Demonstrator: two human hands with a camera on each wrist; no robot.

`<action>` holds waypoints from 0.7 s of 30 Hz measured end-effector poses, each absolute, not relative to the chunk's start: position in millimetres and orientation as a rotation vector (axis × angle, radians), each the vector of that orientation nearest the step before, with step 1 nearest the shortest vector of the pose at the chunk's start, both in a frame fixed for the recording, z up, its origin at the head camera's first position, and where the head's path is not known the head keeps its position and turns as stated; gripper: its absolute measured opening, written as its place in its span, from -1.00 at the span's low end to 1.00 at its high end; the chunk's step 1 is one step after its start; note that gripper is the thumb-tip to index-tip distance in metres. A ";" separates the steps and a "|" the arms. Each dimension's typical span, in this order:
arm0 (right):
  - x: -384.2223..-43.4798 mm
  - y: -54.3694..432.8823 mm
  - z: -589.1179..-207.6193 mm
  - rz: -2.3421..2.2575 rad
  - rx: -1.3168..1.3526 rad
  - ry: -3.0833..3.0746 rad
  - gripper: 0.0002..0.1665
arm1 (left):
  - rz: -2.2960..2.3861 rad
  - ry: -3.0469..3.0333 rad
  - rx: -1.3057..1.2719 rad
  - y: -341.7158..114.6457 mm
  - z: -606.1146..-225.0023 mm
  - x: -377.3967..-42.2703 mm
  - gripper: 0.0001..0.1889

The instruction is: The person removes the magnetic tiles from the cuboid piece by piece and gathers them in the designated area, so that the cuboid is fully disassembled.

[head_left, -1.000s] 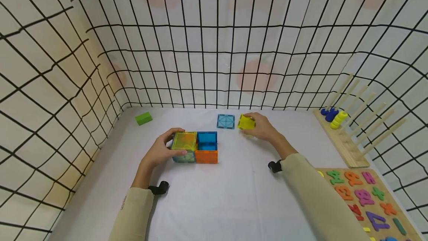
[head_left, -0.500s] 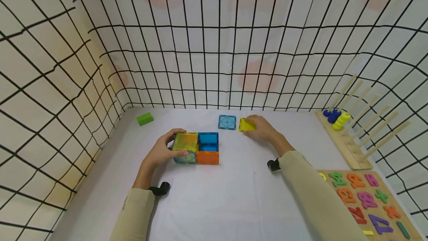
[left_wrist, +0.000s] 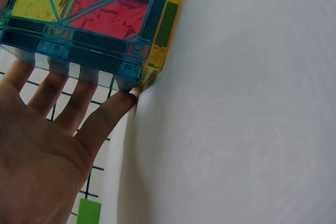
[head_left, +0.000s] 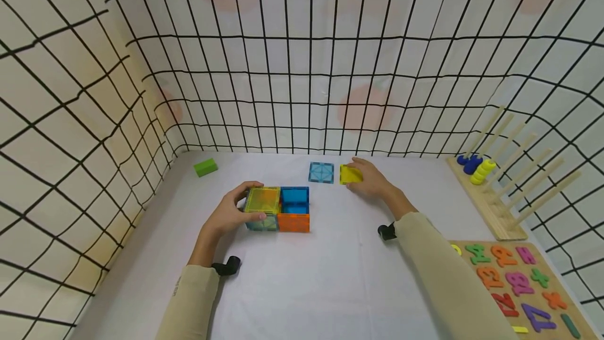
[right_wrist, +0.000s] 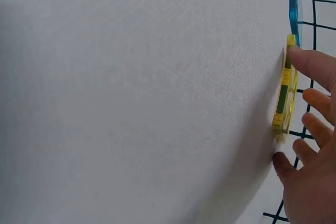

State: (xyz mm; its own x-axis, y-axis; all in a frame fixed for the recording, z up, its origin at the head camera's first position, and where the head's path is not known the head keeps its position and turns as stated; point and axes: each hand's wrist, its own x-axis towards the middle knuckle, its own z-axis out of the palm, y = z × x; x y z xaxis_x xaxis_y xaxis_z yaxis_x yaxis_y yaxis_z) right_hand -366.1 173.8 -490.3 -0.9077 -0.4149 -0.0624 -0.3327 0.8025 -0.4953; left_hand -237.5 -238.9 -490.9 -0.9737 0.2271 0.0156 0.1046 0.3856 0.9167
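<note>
Against the left end of the tile box [head_left: 294, 223], our left hand [head_left: 227, 214] grips it, thumb on the near wall, fingers fanned apart. Our right hand [head_left: 375, 178] has its thumb touching the near edge of the yellow tile [head_left: 350, 175], other fingers spread; we cannot tell whether they pinch it. Just left lies a blue tile [head_left: 321, 172]. White cloth [head_left: 306, 287] stretches between our forearms; the gridded backdrop [head_left: 322, 57] rises close behind both tiles.
</note>
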 end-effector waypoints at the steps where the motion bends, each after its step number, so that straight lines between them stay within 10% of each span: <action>1: -365.5 174.3 -489.4 -0.739 -0.598 2.833 -0.23 | 1.648 2.520 0.316 -239.3 -490.8 -237.4 -0.19; 21: -302.3 158.2 -455.7 -1.146 -0.656 2.787 -0.29 | 1.720 2.469 0.352 -236.6 -493.1 -239.2 -0.14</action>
